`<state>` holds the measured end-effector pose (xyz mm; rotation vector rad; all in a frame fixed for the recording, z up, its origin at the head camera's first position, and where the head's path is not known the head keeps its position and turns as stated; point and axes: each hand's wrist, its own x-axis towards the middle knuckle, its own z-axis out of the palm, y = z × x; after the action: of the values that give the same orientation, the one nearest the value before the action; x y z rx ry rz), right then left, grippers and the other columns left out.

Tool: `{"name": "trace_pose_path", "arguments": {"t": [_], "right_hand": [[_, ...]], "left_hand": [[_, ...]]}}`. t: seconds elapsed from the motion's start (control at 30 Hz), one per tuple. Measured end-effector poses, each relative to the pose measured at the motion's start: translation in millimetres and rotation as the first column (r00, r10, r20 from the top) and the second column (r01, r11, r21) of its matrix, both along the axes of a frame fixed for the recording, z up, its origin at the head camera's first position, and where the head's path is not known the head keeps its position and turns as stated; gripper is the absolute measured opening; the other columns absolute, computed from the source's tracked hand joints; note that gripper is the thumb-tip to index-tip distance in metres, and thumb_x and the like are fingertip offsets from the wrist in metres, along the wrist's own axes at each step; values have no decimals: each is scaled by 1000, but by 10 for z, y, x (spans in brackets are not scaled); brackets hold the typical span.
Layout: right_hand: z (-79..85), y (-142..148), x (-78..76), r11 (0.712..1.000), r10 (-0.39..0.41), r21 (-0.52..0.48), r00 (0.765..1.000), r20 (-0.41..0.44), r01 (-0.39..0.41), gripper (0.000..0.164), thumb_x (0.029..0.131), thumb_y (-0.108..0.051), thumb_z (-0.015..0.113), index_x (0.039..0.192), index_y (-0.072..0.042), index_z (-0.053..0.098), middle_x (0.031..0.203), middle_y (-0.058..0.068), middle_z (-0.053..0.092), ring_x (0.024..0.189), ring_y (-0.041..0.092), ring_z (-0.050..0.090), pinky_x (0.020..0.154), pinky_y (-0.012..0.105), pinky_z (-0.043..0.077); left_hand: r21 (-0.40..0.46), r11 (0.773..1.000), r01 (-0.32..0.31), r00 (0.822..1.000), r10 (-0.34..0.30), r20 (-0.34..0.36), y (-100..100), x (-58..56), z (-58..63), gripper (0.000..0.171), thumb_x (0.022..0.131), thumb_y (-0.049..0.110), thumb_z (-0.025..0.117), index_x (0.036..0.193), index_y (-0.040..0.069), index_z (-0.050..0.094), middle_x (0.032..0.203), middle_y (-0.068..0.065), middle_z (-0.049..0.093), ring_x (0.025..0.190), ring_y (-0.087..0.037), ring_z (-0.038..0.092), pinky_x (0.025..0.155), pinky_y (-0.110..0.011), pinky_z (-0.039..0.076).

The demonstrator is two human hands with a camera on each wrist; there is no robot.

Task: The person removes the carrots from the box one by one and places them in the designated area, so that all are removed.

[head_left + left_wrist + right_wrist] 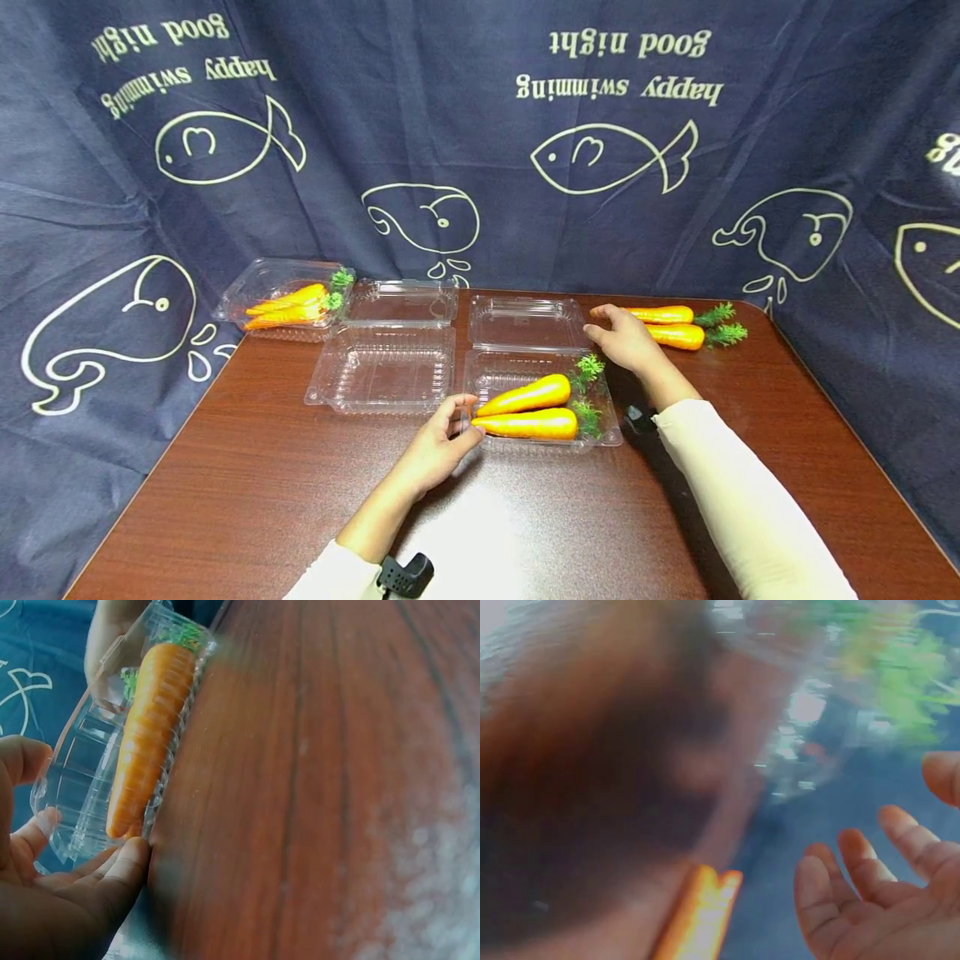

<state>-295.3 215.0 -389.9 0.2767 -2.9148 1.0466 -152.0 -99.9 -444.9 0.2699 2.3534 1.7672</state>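
Two orange carrots [528,408] with green tops lie in the base of a clear plastic clamshell box [611,429], whose lid [528,321] is folded back behind it. My left hand [435,446] grips the box's left end, thumb [124,870] at the corner by the carrot tips and fingers around the edge. Past the lid's right edge is my right hand [630,337], fingers loosely bent with nothing between them in the right wrist view. Beside it, two more carrots [678,336] lie on the table, their tips partly hidden by the hand.
To the left stands another opened clamshell box [382,367]. At the far left corner, a third box [262,271] holds carrots under its clear plastic. A dark blue curtain [487,150] with fish prints hangs behind the brown table [225,500].
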Motion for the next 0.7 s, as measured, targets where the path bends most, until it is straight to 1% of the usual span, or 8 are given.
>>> {"name": "trace_pose_path", "arguments": {"t": [0.1,0.2,0.3,0.37,0.47,0.57,0.7], "right_hand": [[131,-24,48,1000,27,6,999,-34,-27,42,99,-19,58,132,7,53,135,29,51,127,44,46,105,56,35],[235,-66,112,998,69,-4,997,-44,-69,41,99,-21,60,131,4,55,134,25,53,124,40,48,103,55,37],[314,-116,174,991,129,-19,990,-50,-130,40,98,-20,62,131,2,56,133,22,54,121,38,51,100,54,40],[354,-149,213,985,173,-18,984,-49,-174,41,98,-20,62,131,3,56,132,22,55,118,37,53,99,53,42],[377,-184,253,971,236,-17,971,-41,-237,40,98,-20,64,130,2,57,129,20,58,114,34,57,96,51,45],[362,-210,276,957,291,-8,956,-25,-291,39,96,-19,66,129,-1,59,127,18,61,110,30,60,93,49,48],[328,-266,289,929,371,4,928,-20,-371,38,93,-18,70,126,-1,61,124,15,64,107,29,63,91,48,50]], "left_hand": [[21,1000,5,1000,-5,-1,-3,1,10,48,95,24,65,139,14,49,134,-18,48,117,-30,55,82,-38,50],[32,999,14,1000,-14,4,-14,-7,18,47,95,23,65,139,14,48,133,-17,49,115,-28,56,82,-37,49],[26,1000,18,1000,-18,7,-28,-20,10,47,96,24,65,138,13,48,134,-17,50,119,-29,55,87,-39,49],[26,999,17,1000,-17,4,-30,-22,8,47,96,24,65,138,13,48,134,-18,51,119,-29,56,87,-39,49],[28,999,20,1000,-20,4,-27,-25,1,47,96,24,64,138,13,48,135,-18,51,120,-30,55,88,-40,49],[34,999,21,1000,-21,7,-23,-16,2,46,96,24,64,138,14,48,137,-19,49,122,-32,54,90,-42,49],[42,999,20,1000,-21,7,-17,-8,0,46,96,24,65,138,14,49,139,-19,50,125,-34,53,92,-45,49]]}}
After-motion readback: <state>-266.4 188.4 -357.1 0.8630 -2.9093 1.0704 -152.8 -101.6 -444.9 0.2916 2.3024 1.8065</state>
